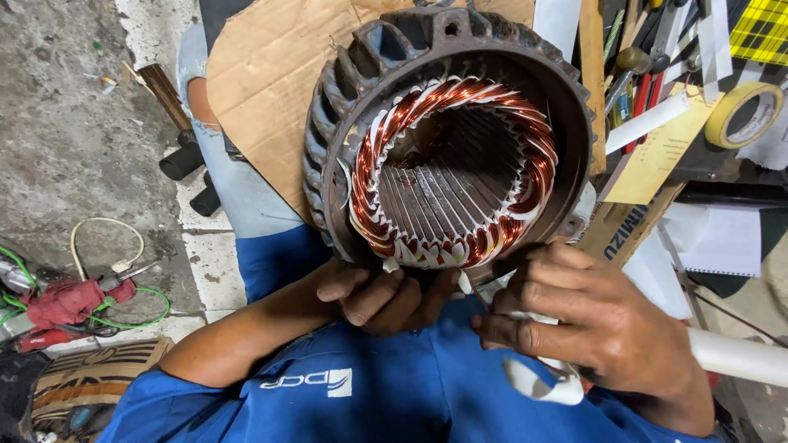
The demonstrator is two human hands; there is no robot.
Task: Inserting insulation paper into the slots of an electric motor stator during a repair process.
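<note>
1. Head view, centre: motor housing [447, 135] propped on the lap, open end facing up, ring of copper windings [454, 168] inside with white paper strips between the coils.
2. Left hand [386, 294] curled shut against the near rim of the housing, fingers folded under it, steadying rather than pinching anything visible.
3. Right hand [603, 332] closed on a strip of white tape [542, 379], thumb and forefinger pinching its end just beside the near edge of the windings.
4. Tape end touching or almost touching the coils at the near rim, between the two hands; exact contact hidden by fingers.
5. Risks, as a judgement: housing rolling off the lap if the left hand slackens; thin wire nicked or bent by a hard pull; tape twisting and slipping from the pinch.
6. Far right: roll of yellow tape [744, 115] among tools, well apart.
</note>
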